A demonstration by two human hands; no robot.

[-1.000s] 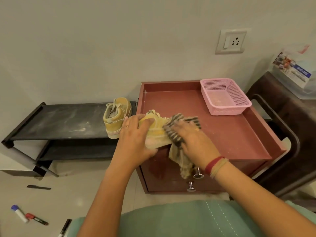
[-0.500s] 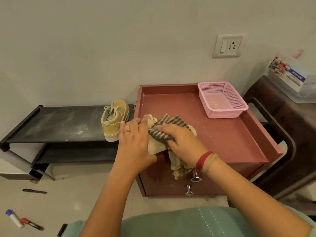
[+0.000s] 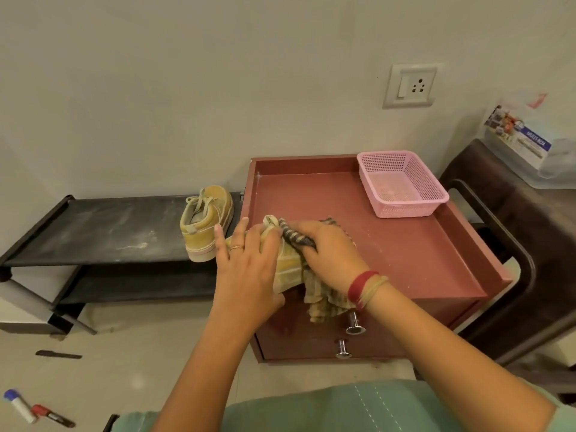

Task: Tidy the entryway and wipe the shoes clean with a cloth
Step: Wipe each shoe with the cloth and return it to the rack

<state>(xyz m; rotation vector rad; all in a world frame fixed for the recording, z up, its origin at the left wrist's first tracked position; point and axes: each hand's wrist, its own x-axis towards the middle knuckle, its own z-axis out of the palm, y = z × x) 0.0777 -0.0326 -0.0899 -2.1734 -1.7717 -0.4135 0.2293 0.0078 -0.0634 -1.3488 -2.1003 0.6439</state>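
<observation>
Nearest, on the floor at low left: blue-capped marker (image 3: 18, 405), red-capped marker (image 3: 51, 416), and a dark pen (image 3: 58, 354) a little farther; none tidied yet.

At the near left corner of the red cabinet (image 3: 405, 260): left hand (image 3: 249, 272), grip wrapped over the left part of the yellow shoe (image 3: 288, 266), steadying it. Whether the shoe rests on the cabinet edge, I cannot tell. Right hand (image 3: 330, 254), grip bunched on the striped cloth (image 3: 324, 302), presses it onto the shoe's upper. The loose cloth tail hangs over the drawer front.

Judgement: wiping is under way on this shoe. It looks light, with a soft, yielding upper and a stiffer sole, so sole and heel are the places to hold while rubbing. Laces may snag. The cloth is limp and needs bunching to carry pressure.

Farther left: second shoe (image 3: 207, 226) on the dusty black rack (image 3: 109, 232), heel toward the camera. Far right on the cabinet: pink basket (image 3: 402, 210). Beyond it: wall socket (image 3: 410, 85).
</observation>
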